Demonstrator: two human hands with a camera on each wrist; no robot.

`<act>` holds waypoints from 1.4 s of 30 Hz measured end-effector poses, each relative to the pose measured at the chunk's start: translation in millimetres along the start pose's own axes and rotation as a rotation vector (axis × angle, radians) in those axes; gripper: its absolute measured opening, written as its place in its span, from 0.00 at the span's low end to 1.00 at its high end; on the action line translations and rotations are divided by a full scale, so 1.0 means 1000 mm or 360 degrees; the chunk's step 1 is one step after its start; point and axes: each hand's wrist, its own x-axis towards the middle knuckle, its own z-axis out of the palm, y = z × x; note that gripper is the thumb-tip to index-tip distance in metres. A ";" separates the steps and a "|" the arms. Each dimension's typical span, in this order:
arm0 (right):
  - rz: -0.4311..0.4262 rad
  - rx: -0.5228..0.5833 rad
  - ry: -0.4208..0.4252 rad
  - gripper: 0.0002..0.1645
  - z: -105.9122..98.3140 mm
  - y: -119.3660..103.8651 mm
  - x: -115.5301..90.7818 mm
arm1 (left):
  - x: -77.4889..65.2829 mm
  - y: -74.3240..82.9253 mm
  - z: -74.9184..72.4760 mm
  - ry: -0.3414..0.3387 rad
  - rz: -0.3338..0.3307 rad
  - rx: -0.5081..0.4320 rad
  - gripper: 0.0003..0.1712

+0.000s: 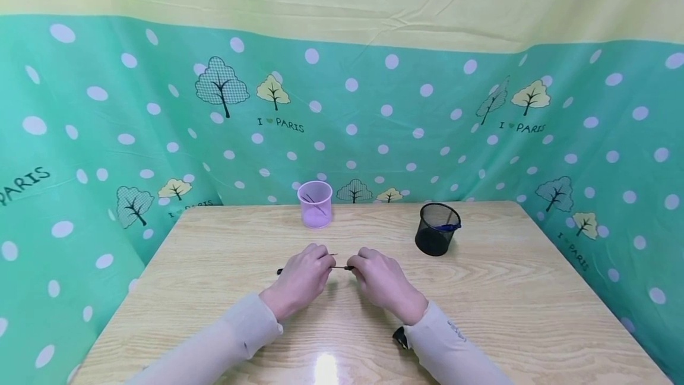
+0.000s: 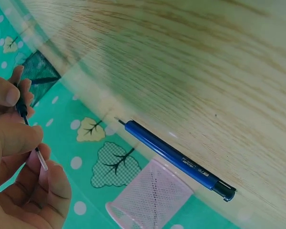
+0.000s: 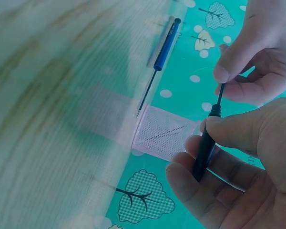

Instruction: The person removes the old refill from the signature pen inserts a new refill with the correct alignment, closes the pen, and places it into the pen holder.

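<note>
In the head view my left hand and right hand meet over the middle of the table. The right hand grips a black pen section with a ribbed end. From that end runs a thin pen refill, which my left thumb and forefinger pinch; its whitish tail shows between the left fingers. Beyond the left hand a blue pen lies on the table. A thin rod sticks out of one end, and its other end is black. In the head view the left hand covers most of this pen.
A lilac mesh cup with thin dark sticks inside stands at the back of the wooden table. To the right is a black mesh cup holding a blue pen. A polka-dot curtain hangs behind and at both sides.
</note>
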 end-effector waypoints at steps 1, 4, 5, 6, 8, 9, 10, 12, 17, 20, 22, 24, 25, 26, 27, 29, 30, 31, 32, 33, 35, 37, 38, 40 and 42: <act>0.0001 0.0002 -0.0002 0.07 0.000 0.000 0.000 | 0.000 0.000 0.000 0.0005 0.0001 -0.0002 0.04; 0.0004 0.0003 -0.0002 0.07 0.000 0.000 0.000 | 0.000 0.001 0.000 0.0006 0.0013 -0.0020 0.04; 0.0004 0.0002 -0.0002 0.07 0.000 0.000 0.000 | 0.000 0.001 0.001 0.0005 0.0016 -0.0024 0.03; 0.0004 0.0000 -0.0001 0.07 0.000 -0.001 -0.001 | 0.000 0.001 0.001 0.0008 0.0018 -0.0030 0.03; 0.0002 -0.0002 0.0002 0.07 0.000 -0.001 -0.001 | 0.000 0.002 0.002 0.0014 0.0018 -0.0039 0.03; 0.0000 -0.0002 0.0004 0.06 0.000 -0.001 -0.001 | 0.000 0.002 0.002 0.0022 0.0015 -0.0043 0.03; -0.0001 0.0000 0.0006 0.06 0.000 -0.001 -0.001 | 0.000 0.002 0.002 0.0027 0.0012 -0.0047 0.03; -0.0004 0.0002 0.0009 0.07 0.000 -0.001 0.000 | 0.000 0.003 0.002 0.0040 0.0006 -0.0056 0.04; -0.0009 0.0003 0.0008 0.07 0.000 -0.001 0.000 | 0.000 0.003 0.002 0.0055 -0.0006 -0.0036 0.04; -0.0014 0.0003 0.0008 0.07 0.000 -0.001 0.000 | 0.001 0.003 0.002 0.0066 -0.0012 -0.0009 0.04; -0.0016 0.0001 0.0010 0.07 0.000 -0.001 0.000 | 0.001 0.004 0.002 0.0067 -0.0015 -0.0003 0.04; -0.0018 -0.0001 0.0011 0.07 0.000 -0.001 -0.001 | 0.001 0.004 0.002 0.0067 -0.0017 -0.0004 0.03; -0.0018 0.0000 0.0010 0.07 0.000 -0.001 -0.001 | 0.001 0.004 0.002 0.0063 -0.0017 -0.0004 0.03; -0.0017 0.0002 0.0010 0.07 0.000 -0.001 0.000 | 0.001 0.005 0.002 0.0064 -0.0018 -0.0006 0.03; -0.0017 0.0001 0.0010 0.07 0.000 -0.001 0.000 | 0.002 0.005 0.002 0.0063 -0.0018 -0.0007 0.03; -0.0016 0.0001 0.0011 0.07 0.000 -0.001 0.000 | 0.002 0.005 0.002 0.0066 -0.0017 -0.0012 0.03; -0.0015 0.0002 0.0011 0.07 0.000 -0.001 0.000 | 0.002 0.005 0.002 0.0066 -0.0017 -0.0015 0.03; -0.0016 0.0003 0.0012 0.07 0.000 -0.001 0.000 | 0.003 0.005 0.002 0.0066 -0.0019 -0.0016 0.04; -0.0016 0.0002 0.0012 0.07 0.000 -0.001 0.000 | 0.003 0.005 0.002 0.0068 -0.0020 -0.0019 0.04; -0.0016 0.0002 0.0011 0.07 0.000 -0.001 0.000 | 0.003 0.005 0.003 0.0067 -0.0020 -0.0021 0.04; -0.0014 0.0002 0.0008 0.07 0.000 0.000 0.000 | 0.003 0.004 0.003 0.0069 -0.0012 -0.0019 0.04; -0.0012 0.0002 0.0005 0.07 0.000 0.000 0.000 | 0.002 0.004 0.003 0.0075 0.0000 -0.0009 0.04; -0.0010 0.0002 0.0005 0.07 0.000 0.000 0.000 | 0.002 0.003 0.003 0.0077 0.0007 -0.0002 0.04; -0.0010 0.0004 0.0005 0.07 0.000 0.000 0.000 | 0.002 0.003 0.003 0.0086 0.0021 0.0010 0.04; -0.0012 0.0010 0.0008 0.07 0.001 0.000 0.000 | 0.002 0.002 0.003 0.0085 0.0023 0.0014 0.04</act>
